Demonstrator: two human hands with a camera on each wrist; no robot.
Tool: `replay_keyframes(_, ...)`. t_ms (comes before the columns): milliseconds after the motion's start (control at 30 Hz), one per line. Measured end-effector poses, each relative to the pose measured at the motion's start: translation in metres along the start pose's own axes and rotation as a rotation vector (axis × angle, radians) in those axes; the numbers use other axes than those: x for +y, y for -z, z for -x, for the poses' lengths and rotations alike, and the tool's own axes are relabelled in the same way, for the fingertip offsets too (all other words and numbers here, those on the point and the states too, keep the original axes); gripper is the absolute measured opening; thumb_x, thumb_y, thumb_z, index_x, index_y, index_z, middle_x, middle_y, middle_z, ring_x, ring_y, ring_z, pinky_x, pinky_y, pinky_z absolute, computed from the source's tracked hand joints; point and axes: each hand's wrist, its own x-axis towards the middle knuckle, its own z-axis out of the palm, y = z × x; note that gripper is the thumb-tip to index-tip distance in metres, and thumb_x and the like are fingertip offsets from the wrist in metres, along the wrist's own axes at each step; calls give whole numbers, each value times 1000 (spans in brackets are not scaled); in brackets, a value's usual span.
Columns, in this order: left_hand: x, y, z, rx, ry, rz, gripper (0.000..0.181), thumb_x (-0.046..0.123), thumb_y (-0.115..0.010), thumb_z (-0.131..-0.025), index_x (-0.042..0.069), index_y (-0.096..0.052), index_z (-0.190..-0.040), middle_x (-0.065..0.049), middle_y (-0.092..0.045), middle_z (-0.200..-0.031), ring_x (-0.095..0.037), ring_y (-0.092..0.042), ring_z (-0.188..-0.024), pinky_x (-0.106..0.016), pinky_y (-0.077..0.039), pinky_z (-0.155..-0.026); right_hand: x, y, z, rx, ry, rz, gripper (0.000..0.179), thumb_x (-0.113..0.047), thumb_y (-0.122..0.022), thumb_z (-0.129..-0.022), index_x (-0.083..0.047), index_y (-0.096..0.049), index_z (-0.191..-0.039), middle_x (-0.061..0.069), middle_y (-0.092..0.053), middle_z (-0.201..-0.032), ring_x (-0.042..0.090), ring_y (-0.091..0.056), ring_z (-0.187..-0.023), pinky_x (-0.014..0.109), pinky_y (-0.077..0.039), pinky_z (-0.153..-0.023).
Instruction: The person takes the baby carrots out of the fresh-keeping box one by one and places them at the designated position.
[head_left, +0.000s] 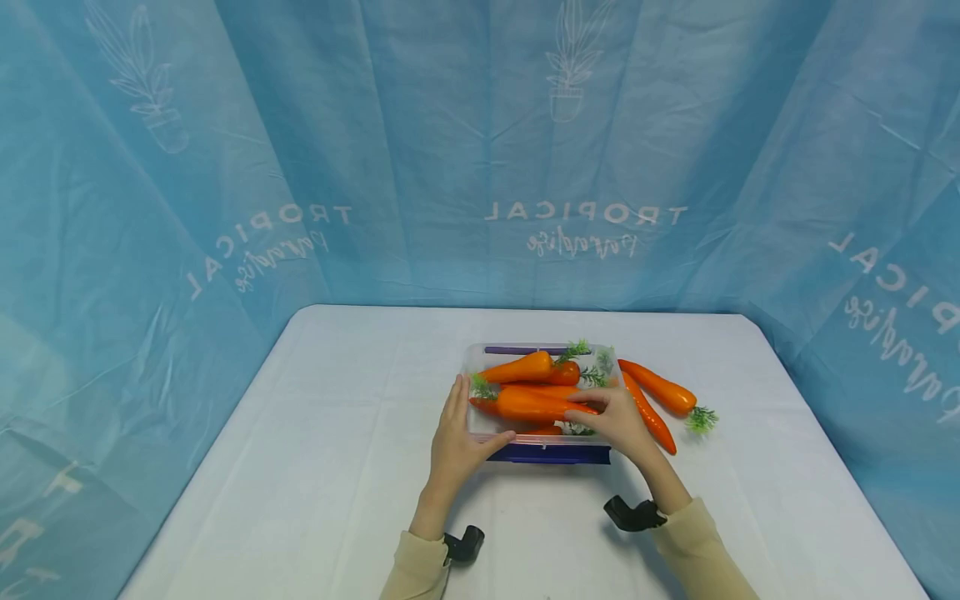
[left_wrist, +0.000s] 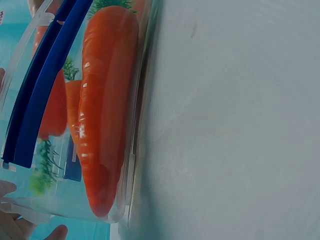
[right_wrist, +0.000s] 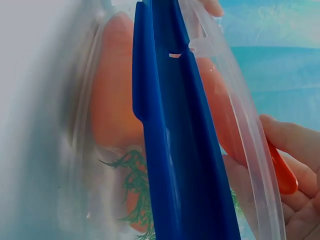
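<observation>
Carrot (head_left: 531, 406) and grip meet toward the right end of the box (head_left: 543, 440). The right hand (head_left: 621, 423) pinches the narrow tip between thumb and fingers, and the body runs away from that grip toward the box's left end, its long axis roughly in line with the box's front wall. I'd judge the next move hangs on that: it is held by the tip alone, with the thick, leafy end lying nearer the left hand (head_left: 456, 450). That hand rests along the box's left end, fingers fairly straight, thumb reaching to the front rim, curled round nothing.

Nearest me, a blue flap (head_left: 551, 455) hangs at the box's front. Just behind the front wall, the left wrist view shows a front carrot (left_wrist: 107, 110) nearly whole, where the head view gives only a sliver. Through the right wrist view, the held tip stands out past the box's rim, which the head view flattens; I can't tell whether its thick end rests on those beneath.

Farther back in the box lies a rear carrot (head_left: 517, 367). Off the box's right end, a leafy carrot (head_left: 660, 387) and a redder carrot (head_left: 651, 418) lie on the tabletop (head_left: 337, 467).
</observation>
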Motion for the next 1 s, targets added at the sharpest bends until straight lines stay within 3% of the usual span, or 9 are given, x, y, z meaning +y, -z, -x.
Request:
replay_keyframes(267,1,-1,0,-2,0,-2,114,55,-80,-66,12,-19,-153,-8,-19,-160,-32,-26,-145,-56,-30,-114,-4,8,11,73,-98,-105,35,-24,-75,-82,-2,-71,-109,20,-70,-108,13,-68,-85,17,-56,-69)
replay_keyframes(400,0,-2,0,-1,0,-11,115,56,-80,-66,12,-19,-153,-7,-19,-160,-31,-26,-145,-55,-30,-114,-7,17,14,162,-78,-107,34,-21,-76,-81,1,-72,-106,23,-71,-103,3,-66,-76,16,-55,-65)
replay_keyframes(567,-1,-2,-1,1,-3,-10,115,56,-80,-66,12,-19,-153,-6,-19,-160,-30,-25,-146,-54,-29,-115,-6,30,17,249,-67,-146,33,-19,-76,-81,3,-71,-106,25,-68,-108,-7,-64,-77,13,-55,-66)
replay_keyframes(767,-1,-1,-1,2,1,3,116,55,-81,-65,14,-18,-153,-8,-20,-160,-30,-25,-146,-53,-28,-116,-2,44,20,345,-57,-168,32,-16,-75,-82,3,-70,-108,27,-68,-108,-7,-63,-75,12,-54,-63)
replay_keyframes(900,-1,-1,-1,5,7,-9,115,56,-81,-65,13,-20,-153,-9,-21,-160,-31,-27,-145,-54,-28,-115,-3,51,25,409,-104,-155,32,-17,-74,-83,3,-70,-108,23,-70,-106,-8,-63,-78,11,-54,-69)
replay_keyframes(1000,0,-1,-2,8,5,-21,115,56,-80,-65,13,-20,-153,-10,-22,-159,-33,-28,-144,-55,-30,-114,-2,57,29,435,-145,-126,32,-20,-74,-83,2,-71,-107,9,-72,-100,-7,-63,-79,10,-54,-71)
